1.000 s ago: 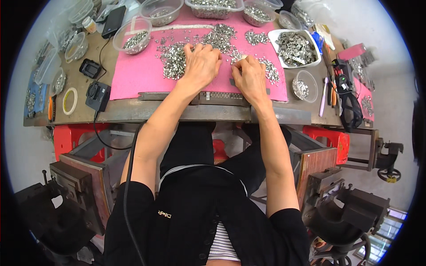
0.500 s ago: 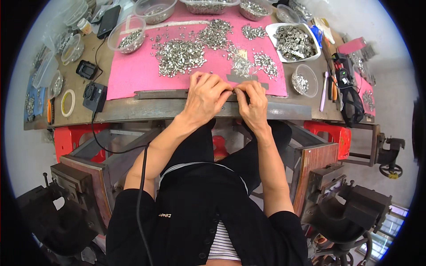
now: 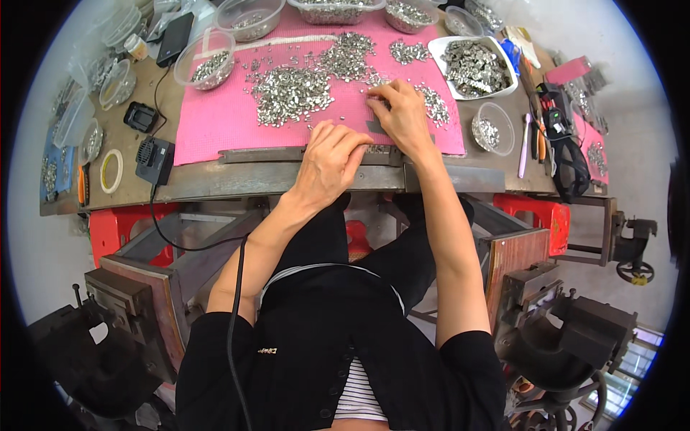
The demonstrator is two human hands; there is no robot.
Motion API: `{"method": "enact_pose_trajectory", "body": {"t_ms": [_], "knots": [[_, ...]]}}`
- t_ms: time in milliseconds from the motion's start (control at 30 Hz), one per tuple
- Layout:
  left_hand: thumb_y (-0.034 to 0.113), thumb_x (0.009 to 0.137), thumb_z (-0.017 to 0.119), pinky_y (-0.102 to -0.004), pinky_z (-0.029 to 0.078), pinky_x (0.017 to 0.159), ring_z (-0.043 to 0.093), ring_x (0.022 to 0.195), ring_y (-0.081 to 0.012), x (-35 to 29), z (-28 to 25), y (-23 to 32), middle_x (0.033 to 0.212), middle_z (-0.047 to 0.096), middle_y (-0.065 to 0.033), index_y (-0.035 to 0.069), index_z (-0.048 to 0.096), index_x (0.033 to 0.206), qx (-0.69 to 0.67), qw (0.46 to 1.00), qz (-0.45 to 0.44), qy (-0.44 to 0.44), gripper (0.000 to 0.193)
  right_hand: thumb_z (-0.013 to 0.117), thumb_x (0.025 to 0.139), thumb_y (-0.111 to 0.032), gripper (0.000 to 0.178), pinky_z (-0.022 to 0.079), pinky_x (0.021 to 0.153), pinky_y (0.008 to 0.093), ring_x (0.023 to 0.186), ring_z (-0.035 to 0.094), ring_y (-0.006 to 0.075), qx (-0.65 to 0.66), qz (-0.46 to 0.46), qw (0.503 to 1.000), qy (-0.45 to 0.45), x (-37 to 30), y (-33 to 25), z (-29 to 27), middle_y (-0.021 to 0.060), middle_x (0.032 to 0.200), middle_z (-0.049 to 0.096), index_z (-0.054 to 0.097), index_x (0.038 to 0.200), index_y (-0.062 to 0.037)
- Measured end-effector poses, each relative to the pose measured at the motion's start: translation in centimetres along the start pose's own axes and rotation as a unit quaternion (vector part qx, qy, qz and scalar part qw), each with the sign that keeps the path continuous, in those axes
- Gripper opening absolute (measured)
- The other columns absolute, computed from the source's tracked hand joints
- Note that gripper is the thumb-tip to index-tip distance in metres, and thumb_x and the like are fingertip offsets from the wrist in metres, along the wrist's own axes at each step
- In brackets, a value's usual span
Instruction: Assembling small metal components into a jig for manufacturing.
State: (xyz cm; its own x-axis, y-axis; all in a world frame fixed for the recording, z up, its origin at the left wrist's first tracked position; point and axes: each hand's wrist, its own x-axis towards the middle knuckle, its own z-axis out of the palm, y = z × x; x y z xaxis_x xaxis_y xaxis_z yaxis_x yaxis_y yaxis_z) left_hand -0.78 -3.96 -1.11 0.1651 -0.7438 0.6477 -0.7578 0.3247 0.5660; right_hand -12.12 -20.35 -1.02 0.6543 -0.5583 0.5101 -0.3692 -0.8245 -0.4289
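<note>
A long dark metal bar with a slotted right part lies along the front edge of the pink mat. My left hand rests over this bar, fingers curled and thumb extended along it; whatever the fingers pinch is hidden. Farther forward, my right hand reaches onto the mat with fingers bent down at the thin silver pins, which it mostly covers. Its fingertips are closed together, and I cannot make out what is between them. Left of it spreads a heap of small silver metal pieces, with another pile behind.
A white tray of metal parts and a clear round tub stand right. More clear tubs line the back and left. A black corded device sits left, its cable crossing my left arm. Bench vises flank me.
My right hand has left the bar beside my left hand and moved forward to the pins on the mat. The left hand stays at the bar, having shifted only slightly.
</note>
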Motion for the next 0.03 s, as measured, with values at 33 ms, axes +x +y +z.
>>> {"method": "enact_pose_trajectory", "body": {"t_ms": [33], "knots": [[0.003, 0.084, 0.071, -0.0420, 0.043, 0.088, 0.058, 0.087, -0.0301, -0.06, -0.07, -0.07, 0.089, 0.063, -0.0094, 0.006, 0.069, 0.097, 0.001, 1.000, -0.001, -0.001, 0.014, 0.077, 0.085, -0.018, 0.015, 0.042, 0.086, 0.0433, 0.092, 0.063, 0.0287, -0.017, 0.005, 1.000, -0.023, 0.55, 0.03, 0.25, 0.0082, 0.092, 0.067, 0.077, 0.099, -0.0134]]}}
